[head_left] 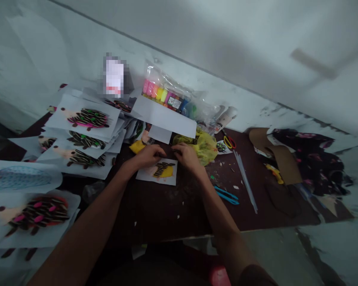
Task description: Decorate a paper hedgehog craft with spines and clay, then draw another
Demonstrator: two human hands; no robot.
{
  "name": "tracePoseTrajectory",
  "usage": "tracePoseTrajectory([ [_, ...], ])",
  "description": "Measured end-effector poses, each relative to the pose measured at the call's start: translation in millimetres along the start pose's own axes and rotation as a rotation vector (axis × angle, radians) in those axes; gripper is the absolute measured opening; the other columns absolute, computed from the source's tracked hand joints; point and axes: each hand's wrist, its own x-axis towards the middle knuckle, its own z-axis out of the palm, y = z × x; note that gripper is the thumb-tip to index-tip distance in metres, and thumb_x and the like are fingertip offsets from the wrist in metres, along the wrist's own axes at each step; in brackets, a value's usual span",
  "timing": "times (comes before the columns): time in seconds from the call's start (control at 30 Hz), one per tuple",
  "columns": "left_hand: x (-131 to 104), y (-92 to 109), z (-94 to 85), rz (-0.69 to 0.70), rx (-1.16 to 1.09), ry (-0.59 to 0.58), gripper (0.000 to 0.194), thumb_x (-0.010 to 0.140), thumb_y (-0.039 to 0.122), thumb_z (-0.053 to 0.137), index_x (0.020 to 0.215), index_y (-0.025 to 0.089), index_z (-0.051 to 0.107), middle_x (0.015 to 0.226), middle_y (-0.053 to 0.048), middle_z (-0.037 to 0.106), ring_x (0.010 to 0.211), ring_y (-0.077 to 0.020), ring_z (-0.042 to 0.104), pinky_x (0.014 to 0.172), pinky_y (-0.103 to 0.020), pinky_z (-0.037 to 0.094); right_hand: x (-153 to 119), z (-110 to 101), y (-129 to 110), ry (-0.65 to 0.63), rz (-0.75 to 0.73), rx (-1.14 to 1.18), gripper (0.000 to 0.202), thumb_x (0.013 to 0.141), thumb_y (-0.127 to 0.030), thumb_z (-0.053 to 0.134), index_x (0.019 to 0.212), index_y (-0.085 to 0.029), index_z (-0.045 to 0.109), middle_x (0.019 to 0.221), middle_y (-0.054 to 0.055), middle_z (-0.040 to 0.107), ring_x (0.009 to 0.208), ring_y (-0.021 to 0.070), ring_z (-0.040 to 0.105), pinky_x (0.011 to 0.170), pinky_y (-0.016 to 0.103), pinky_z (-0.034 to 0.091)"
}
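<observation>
a dark, scrap-flecked table (167, 216) meets a stained pale wall (241, 109); the hedgehog card (164, 171) lies on it, by the curled left hand (149, 155) and right hand (187, 155), whose grips i cannot tell.

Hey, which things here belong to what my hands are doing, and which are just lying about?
Likely the job:
hedgehog card
yellow lump, by left hand
yellow bag, by right hand

Seemingly just lying about:
cardboard
dark cloth
clear sticks
</observation>
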Motion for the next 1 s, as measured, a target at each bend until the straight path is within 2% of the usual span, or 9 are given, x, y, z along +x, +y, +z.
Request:
tracePoseTrajectory([
  [0.1, 0, -1, 0.3, -0.011, 0.003, -0.002, 0.033, 0.073, 0.008, 0.056, 0.096, 0.017, 0.078, 0.095, -0.006, 0.074, 0.09, -0.0192, 0.067, 0.083, -0.029, 0.053, 0, -1, 9, 0.023, 0.043, -0.034, 0.042, 0.089, -0.008, 0.053, 0.127, -0.016, 0.069, 0.125, 0.011, 0.07, 0.111, 0.0203, 0.065, 0.1, 0.03, 0.047],
  [0.2, 0, -1, 0.2, -0.011, -0.005, -0.002, 0.031, 0.074, 0.008, 0.057, 0.095, 0.018, 0.077, 0.095, -0.005, 0.074, 0.089, -0.0183, 0.067, 0.082, -0.028, 0.052, 6, -1, 17, 0.067, 0.134, -0.081, 0.047, 0.088, -0.002, 0.045, 0.128, -0.013, 0.068, 0.124, 0.013, 0.07, 0.11, 0.0208, 0.065, 0.099, 0.03, 0.047],
  [0.33, -1, 0, 0.1, -0.008, -0.007, 0.006, 0.032, 0.074, 0.007, 0.057, 0.096, 0.018, 0.077, 0.096, -0.005, 0.074, 0.089, -0.0176, 0.067, 0.082, -0.027, 0.052, 5, -5, 19, 0.148, 0.15, -0.058, 0.032, 0.092, -0.011, 0.051, 0.115, -0.014, 0.073, 0.116, 0.011, 0.072, 0.103, 0.0208, 0.066, 0.093, 0.03, 0.048],
  [0.43, -1, 0, 0.4, -0.009, 0.001, 0.01, 0.033, 0.073, 0.006, 0.057, 0.096, 0.019, 0.077, 0.095, -0.004, 0.074, 0.089, -0.0177, 0.067, 0.082, -0.028, 0.052, -9, -10, 11, 0.099, 0.091, 0.054, 0.018, 0.09, -0.015, 0.06, 0.096, -0.017, 0.077, 0.095, 0.006, 0.074, 0.089, 0.0183, 0.066, 0.084, 0.028, 0.049],
  [0.5, 0, 0, 0.1, -0.006, 0.01, 0.004, 0.032, 0.074, 0.007, 0.058, 0.095, 0.02, 0.078, 0.095, -0.004, 0.075, 0.088, -0.0179, 0.066, 0.082, -0.029, 0.052, -22, -10, 4, 0.032, 0.031, 0.143, 0.015, 0.089, -0.015, 0.063, 0.094, -0.019, 0.077, 0.092, 0.004, 0.073, 0.085, 0.0165, 0.066, 0.08, 0.026, 0.048],
  [0.67, 0, 2, -2.3, 0.013, 0.019, -0.014, 0.032, 0.077, 0.008, 0.057, 0.097, 0.019, 0.078, 0.1, -0.006, 0.076, 0.093, -0.0192, 0.067, 0.084, -0.03, 0.052, -42, 0, -11, -0.041, 0.014, 0.139, 0.016, 0.09, -0.016, 0.066, 0.1, -0.02, 0.078, 0.099, 0.005, 0.07, 0.085, 0.015, 0.064, 0.078, 0.025, 0.047],
  [0.8, -1, 5, -2.9, 0.014, 0.033, -0.013, 0.033, 0.076, 0.007, 0.057, 0.098, 0.019, 0.078, 0.099, -0.006, 0.075, 0.094, -0.0197, 0.067, 0.085, -0.03, 0.051, -40, 5, -16, -0.087, 0.035, 0.063, 0.016, 0.091, -0.015, 0.065, 0.1, -0.018, 0.078, 0.101, 0.007, 0.068, 0.09, 0.0165, 0.063, 0.08, 0.025, 0.046],
  [1.0, -1, 5, -1.9, -0.003, 0.02, -0.001, 0.032, 0.077, 0.007, 0.057, 0.097, 0.019, 0.079, 0.098, -0.006, 0.075, 0.09, -0.0194, 0.066, 0.085, -0.032, 0.051, -42, 3, -18, -0.111, 0.048, -0.013, 0.016, 0.094, -0.018, 0.06, 0.1, -0.019, 0.075, 0.105, 0.007, 0.067, 0.094, 0.0175, 0.063, 0.082, 0.026, 0.046],
])
